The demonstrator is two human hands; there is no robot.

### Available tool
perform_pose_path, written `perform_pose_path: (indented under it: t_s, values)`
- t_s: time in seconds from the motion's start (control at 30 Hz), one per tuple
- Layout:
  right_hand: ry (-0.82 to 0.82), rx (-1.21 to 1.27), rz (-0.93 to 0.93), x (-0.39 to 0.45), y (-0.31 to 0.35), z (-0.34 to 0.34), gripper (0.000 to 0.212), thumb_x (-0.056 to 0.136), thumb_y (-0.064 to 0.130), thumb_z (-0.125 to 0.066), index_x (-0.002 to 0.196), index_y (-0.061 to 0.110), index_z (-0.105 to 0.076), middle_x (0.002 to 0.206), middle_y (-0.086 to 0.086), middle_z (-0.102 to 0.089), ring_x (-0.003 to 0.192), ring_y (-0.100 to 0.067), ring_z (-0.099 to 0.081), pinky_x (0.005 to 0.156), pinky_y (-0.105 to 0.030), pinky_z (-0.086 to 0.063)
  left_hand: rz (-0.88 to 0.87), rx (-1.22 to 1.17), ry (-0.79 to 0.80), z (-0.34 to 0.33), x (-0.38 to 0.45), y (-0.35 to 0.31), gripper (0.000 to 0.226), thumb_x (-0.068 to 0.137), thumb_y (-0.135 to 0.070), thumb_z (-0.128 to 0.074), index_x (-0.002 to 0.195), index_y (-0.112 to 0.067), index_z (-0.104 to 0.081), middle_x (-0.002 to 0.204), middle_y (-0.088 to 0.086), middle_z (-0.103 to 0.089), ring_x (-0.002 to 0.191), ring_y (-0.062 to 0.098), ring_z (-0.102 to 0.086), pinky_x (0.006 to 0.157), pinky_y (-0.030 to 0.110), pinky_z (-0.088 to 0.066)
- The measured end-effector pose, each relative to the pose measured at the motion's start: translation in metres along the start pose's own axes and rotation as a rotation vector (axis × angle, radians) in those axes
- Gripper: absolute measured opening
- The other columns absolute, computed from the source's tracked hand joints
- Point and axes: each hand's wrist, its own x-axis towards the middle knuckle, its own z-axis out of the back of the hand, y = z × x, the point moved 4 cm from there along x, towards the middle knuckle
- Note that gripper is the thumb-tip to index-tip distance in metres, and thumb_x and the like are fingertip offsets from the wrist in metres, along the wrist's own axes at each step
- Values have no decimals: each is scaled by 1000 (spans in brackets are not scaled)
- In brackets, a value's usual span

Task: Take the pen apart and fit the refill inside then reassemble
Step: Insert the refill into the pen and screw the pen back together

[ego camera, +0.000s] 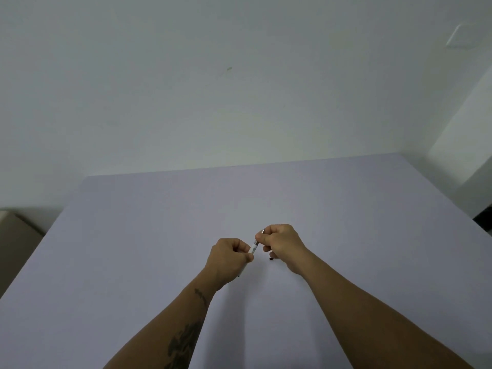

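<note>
A white pen [253, 247] with a silver band is held slanting between both hands, just above the pale table [346, 209]. My left hand [228, 259] is closed around the barrel, and the barrel's lower end sticks out below the fist near the table. My right hand [282, 242] pinches the silver tip end, which pokes out above the thumb. A small dark piece [271, 259] shows just under my right hand; I cannot tell what it is. Most of the pen is hidden by the fingers.
A plain white wall rises behind the table's far edge. A beige box [16, 235] stands off the table at the left. A dark object [483, 218] sits past the table's right edge.
</note>
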Motion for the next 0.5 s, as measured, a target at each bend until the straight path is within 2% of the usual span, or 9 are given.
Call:
perform_pose_path:
  t_s: [0.07, 0.13, 0.23, 0.37, 0.43, 0.5]
  values:
    - [36, -33, -23, 6, -3, 9, 5, 86, 17, -72, 87, 15, -76, 81, 1, -70, 70, -13, -64, 61, -26, -50, 11, 6, -10, -2, 4, 2, 4, 83, -13, -71, 80, -13, -73, 68, -1, -62, 55, 10, -52, 36, 8, -39]
    - [7, -73, -42, 16, -8, 23, 15, 84, 15, -71, 97, 19, -75, 85, 1, -70, 70, -12, -65, 62, -25, -51, 25, 0, -12, -4, 9, 5, 8, 84, -13, -70, 77, -15, -71, 67, -2, -62, 55, 9, -52, 35, 7, -37]
    - [-50, -150, -98, 35, -23, 43, 27, 85, 10, -67, 110, 17, -71, 90, -2, -69, 71, -12, -65, 61, -23, -50, 53, -7, 1, -8, 16, 12, 11, 86, -14, -66, 76, -17, -70, 68, -4, -61, 57, 8, -52, 39, 8, -39]
    - [-27, -312, -140, 61, -50, 50, 33, 84, 10, -63, 116, 15, -67, 101, -4, -67, 83, -17, -64, 67, -26, -49, 102, -23, 1, -17, 28, 19, 10, 87, -16, -63, 82, -14, -72, 74, -2, -64, 64, 11, -54, 57, 21, -44]
    - [-10, -402, -129, 73, -60, 45, 31, 84, 14, -63, 115, 17, -67, 106, -2, -64, 87, -17, -63, 73, -27, -51, 129, -30, -7, -21, 34, 22, 11, 88, -17, -63, 84, -14, -73, 75, -1, -65, 66, 12, -55, 59, 23, -46]
    - [-12, -520, -102, 84, -65, 37, 26, 86, 22, -64, 112, 17, -66, 102, 1, -60, 90, -19, -61, 81, -31, -53, 160, -31, -15, -25, 38, 25, 11, 88, -18, -63, 85, -15, -73, 74, -2, -65, 63, 11, -54, 56, 22, -45]
